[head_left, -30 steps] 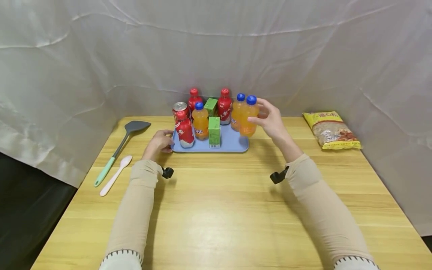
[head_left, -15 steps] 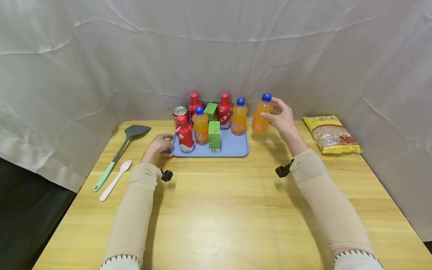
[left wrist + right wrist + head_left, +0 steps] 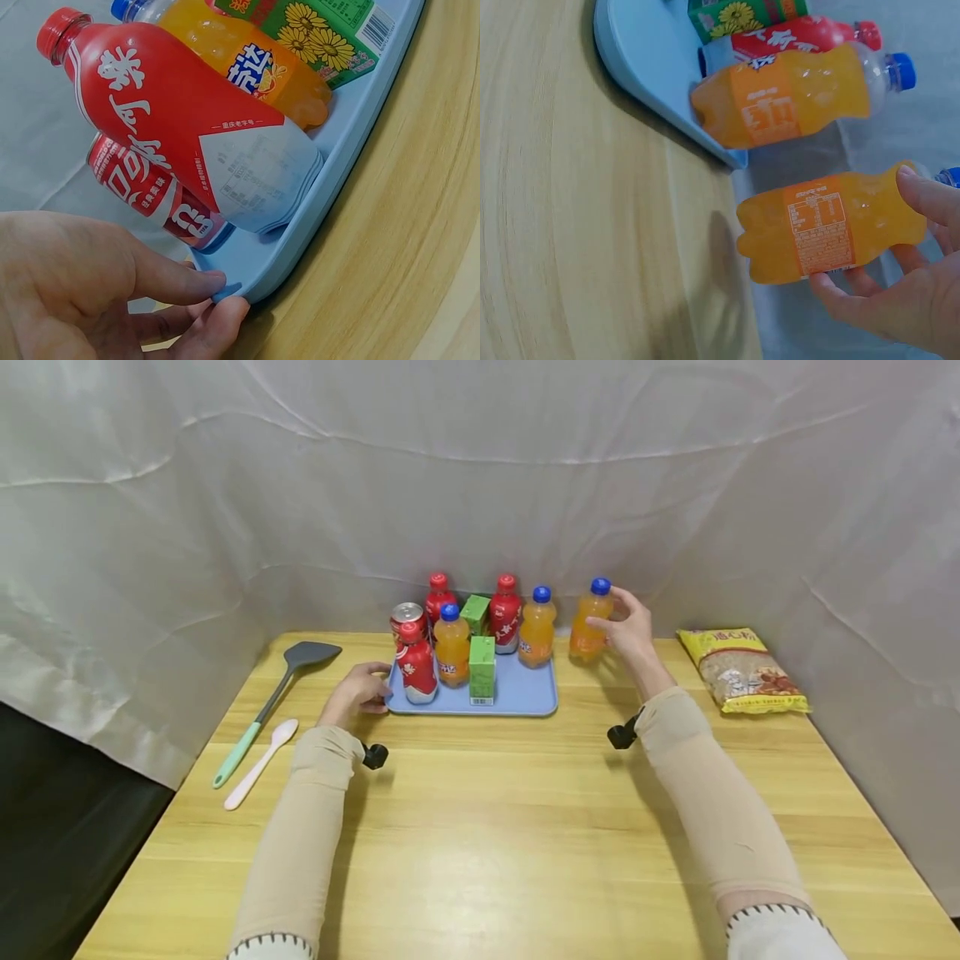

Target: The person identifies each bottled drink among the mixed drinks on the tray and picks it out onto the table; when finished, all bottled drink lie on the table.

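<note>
My right hand (image 3: pixel 630 625) grips an orange soda bottle (image 3: pixel 591 625) with a blue cap, upright to the right of the blue tray (image 3: pixel 517 700). In the right wrist view, thumb and fingers lie on opposite sides of this bottle (image 3: pixel 821 229); whether its base touches the table is unclear. On the tray's left end, my left hand (image 3: pixel 363 689) pinches the rim, thumb above and fingers below in the left wrist view. Two more orange soda bottles (image 3: pixel 537 628), several red bottles (image 3: pixel 417 667), a red can (image 3: pixel 407 617) and two green drink cartons (image 3: pixel 482 672) stand on it.
A grey spatula (image 3: pixel 279 685) with a mint handle and a pink spoon (image 3: pixel 262 764) lie on the table's left side. At the far right lies a yellow food packet (image 3: pixel 742 670). A pale curtain (image 3: pixel 480 485) hangs behind the table.
My right hand has carried the orange soda bottle rightward, from in front of the tray's right end to beyond its edge. My left hand stays on the rim.
</note>
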The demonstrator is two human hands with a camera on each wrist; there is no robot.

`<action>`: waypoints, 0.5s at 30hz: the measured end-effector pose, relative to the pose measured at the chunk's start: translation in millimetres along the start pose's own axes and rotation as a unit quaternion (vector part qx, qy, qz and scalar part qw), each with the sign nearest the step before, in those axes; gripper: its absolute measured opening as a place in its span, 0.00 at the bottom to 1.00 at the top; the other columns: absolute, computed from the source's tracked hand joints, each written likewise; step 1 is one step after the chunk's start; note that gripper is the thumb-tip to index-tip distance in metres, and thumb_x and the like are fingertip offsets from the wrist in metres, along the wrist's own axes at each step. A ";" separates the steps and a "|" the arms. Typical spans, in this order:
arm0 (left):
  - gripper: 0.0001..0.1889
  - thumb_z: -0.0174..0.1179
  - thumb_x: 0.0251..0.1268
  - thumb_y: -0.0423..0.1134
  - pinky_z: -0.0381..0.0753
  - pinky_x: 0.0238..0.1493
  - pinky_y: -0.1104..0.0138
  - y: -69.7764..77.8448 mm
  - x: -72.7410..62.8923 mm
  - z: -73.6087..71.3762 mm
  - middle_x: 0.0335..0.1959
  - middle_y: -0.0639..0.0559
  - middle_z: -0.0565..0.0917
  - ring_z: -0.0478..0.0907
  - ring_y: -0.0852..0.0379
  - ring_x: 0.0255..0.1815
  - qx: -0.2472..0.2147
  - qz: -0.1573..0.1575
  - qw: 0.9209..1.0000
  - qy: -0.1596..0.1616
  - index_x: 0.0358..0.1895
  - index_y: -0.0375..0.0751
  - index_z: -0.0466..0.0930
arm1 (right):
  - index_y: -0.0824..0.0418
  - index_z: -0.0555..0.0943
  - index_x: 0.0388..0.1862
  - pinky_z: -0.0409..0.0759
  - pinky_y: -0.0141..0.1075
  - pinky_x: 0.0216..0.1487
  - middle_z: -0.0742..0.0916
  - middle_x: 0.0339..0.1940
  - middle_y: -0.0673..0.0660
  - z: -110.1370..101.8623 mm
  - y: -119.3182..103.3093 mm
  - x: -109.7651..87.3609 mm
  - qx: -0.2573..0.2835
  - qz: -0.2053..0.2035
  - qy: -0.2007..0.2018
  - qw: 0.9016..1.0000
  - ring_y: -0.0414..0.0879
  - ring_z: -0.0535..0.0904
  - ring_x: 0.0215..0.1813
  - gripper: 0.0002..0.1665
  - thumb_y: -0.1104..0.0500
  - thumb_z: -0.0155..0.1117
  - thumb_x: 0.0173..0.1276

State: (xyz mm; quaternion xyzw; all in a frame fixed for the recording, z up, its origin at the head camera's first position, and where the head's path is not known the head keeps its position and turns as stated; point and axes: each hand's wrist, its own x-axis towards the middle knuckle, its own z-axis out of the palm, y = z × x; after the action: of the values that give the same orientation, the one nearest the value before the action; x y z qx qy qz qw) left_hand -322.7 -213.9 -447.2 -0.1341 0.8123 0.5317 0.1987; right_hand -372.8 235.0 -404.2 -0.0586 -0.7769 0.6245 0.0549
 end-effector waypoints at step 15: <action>0.34 0.52 0.75 0.26 0.84 0.32 0.74 1.0 2.7 -1.0 0.49 0.43 0.73 0.76 0.58 0.33 0.021 -0.001 1.000 0.006 0.83 0.44 0.61 | 0.46 0.68 0.82 0.83 0.45 0.68 0.76 0.78 0.60 6.9 16.2 16.2 0.007 -0.011 0.029 1.000 0.54 0.75 0.73 0.44 0.66 0.71 0.71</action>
State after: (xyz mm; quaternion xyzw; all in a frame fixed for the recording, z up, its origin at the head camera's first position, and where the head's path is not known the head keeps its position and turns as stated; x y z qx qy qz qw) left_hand -325.6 -214.4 -447.3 -0.1344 0.8243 0.5134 0.1970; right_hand -389.5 234.4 -421.4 -0.0678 -0.7713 0.6272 0.0844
